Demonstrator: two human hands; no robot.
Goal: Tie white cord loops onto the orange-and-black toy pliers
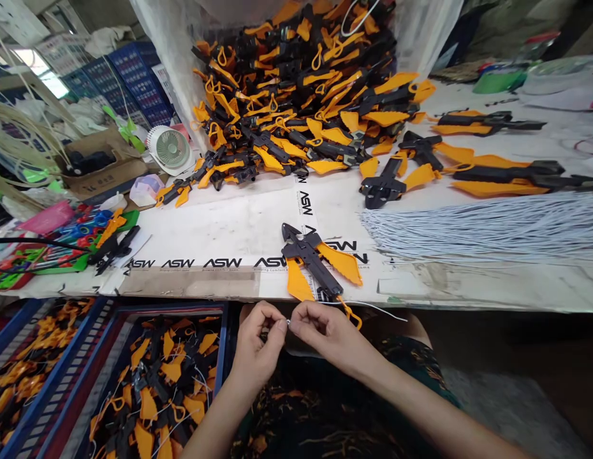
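My left hand [258, 344] and my right hand [325, 331] meet just below the table's front edge, both pinched on a thin white string [373, 308]. The string runs up to the orange loop of a black-and-orange plastic toy [318, 264] that lies at the table edge right above my hands. My fingertips touch each other at the string's end, and what exactly sits between them is too small to make out.
A big heap of the same black-and-orange toys [301, 83] spills from a plastic bag at the back. A bundle of white strings [492, 226] lies at the right. Blue crates [224, 357] with strung toys stand at lower left. A small white fan [169, 148] sits at left.
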